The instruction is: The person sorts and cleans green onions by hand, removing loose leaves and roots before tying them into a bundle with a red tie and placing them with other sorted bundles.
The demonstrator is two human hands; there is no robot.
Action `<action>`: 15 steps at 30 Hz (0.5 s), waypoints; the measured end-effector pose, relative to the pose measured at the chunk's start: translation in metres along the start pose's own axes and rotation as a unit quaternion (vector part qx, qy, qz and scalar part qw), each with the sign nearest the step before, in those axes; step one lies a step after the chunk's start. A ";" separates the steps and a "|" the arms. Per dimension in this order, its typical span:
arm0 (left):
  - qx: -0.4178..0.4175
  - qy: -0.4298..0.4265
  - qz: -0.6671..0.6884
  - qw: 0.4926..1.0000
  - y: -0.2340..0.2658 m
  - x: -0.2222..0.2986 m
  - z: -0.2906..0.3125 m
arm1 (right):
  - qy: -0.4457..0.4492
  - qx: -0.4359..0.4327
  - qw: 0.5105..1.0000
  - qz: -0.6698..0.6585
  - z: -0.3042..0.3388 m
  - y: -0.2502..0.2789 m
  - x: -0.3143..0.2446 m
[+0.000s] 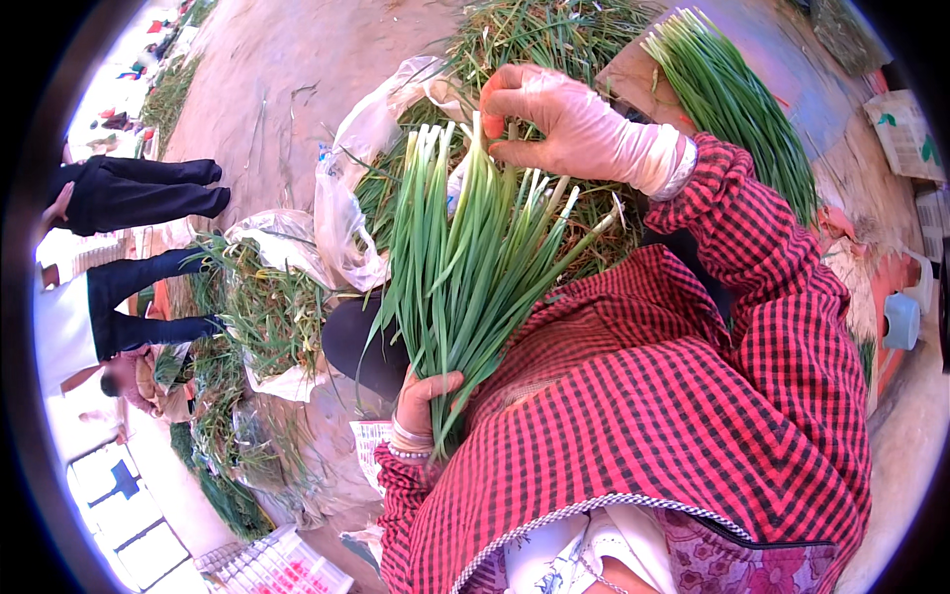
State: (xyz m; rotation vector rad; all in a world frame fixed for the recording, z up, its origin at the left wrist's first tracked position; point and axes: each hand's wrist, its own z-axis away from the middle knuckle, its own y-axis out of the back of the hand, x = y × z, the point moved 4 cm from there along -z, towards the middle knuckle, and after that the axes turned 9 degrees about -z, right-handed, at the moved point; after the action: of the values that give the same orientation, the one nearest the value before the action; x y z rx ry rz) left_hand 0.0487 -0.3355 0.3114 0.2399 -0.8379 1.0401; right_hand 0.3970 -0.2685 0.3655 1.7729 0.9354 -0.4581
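Note:
A fanned bunch of garlic chives lies across my lap, white stem ends pointing away from me. My left hand, in a thin glove, is wrapped round the green leaf end near my body. At the white ends is my gloved right hand, with orange covers on its fingertips. Its fingers curl toward the thumb beside the stems; what they pinch, if anything, is hidden. Beyond the bunch, an open clear plastic bag holds loose leaves and trimmings. A neat pile of chives rests on a board at the far right.
Heaps of trimmings lie ahead and at left. Two people in dark trousers stand at the left, with another person low down behind. A light-blue container and a white crate are at right.

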 end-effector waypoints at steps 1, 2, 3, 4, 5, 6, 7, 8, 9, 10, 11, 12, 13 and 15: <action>-0.008 0.000 -0.001 1.000 0.002 -0.002 -0.002 | 0.019 0.020 1.000 0.004 0.000 0.004 -0.004; -0.016 0.000 -0.001 1.000 0.003 -0.003 -0.003 | 0.041 0.025 0.999 -0.006 0.001 0.000 -0.002; -0.010 0.007 -0.001 1.000 0.004 -0.003 -0.003 | 0.062 0.029 0.997 -0.017 0.002 -0.006 0.005; -0.007 0.015 0.001 1.000 0.003 -0.003 -0.004 | 0.083 0.033 0.996 -0.025 0.003 -0.007 0.004; -0.004 0.022 0.003 1.000 0.002 -0.002 -0.004 | 0.072 0.007 0.997 -0.013 0.006 -0.009 0.005; -0.005 0.029 -0.003 1.000 0.001 0.001 -0.004 | 0.066 -0.004 0.998 0.002 0.008 -0.009 0.003; -0.005 0.036 -0.008 0.999 -0.001 0.003 -0.002 | 0.059 -0.016 0.998 0.015 0.010 -0.009 0.000; -0.004 0.044 -0.014 0.999 -0.002 0.004 -0.001 | 0.052 -0.027 0.998 0.028 0.011 -0.008 -0.002; -0.002 0.036 -0.007 0.999 0.002 -0.003 -0.003 | 0.034 -0.042 0.998 0.021 0.011 -0.008 0.000; 0.002 0.036 -0.012 0.999 0.003 -0.003 -0.003 | 0.047 -0.033 0.998 0.036 0.012 -0.008 0.001; 0.006 0.037 -0.017 0.999 0.003 -0.003 -0.003 | 0.060 -0.025 0.997 0.052 0.015 -0.010 0.002; 0.009 0.037 -0.022 0.999 0.003 -0.003 -0.003 | 0.073 -0.016 0.995 0.067 0.017 -0.012 0.003; 0.008 0.034 -0.011 0.999 0.001 -0.001 -0.002 | 0.069 -0.025 0.994 0.078 0.018 -0.016 0.002; -0.005 0.027 -0.015 1.000 0.000 0.001 0.000 | 0.065 0.008 0.994 0.089 0.020 -0.024 -0.001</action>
State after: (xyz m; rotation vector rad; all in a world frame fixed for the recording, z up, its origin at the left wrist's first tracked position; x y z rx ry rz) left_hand 0.0487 -0.3348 0.3123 0.2146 -0.7892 1.0092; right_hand 0.3803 -0.2834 0.3441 1.8993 0.8540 -0.2390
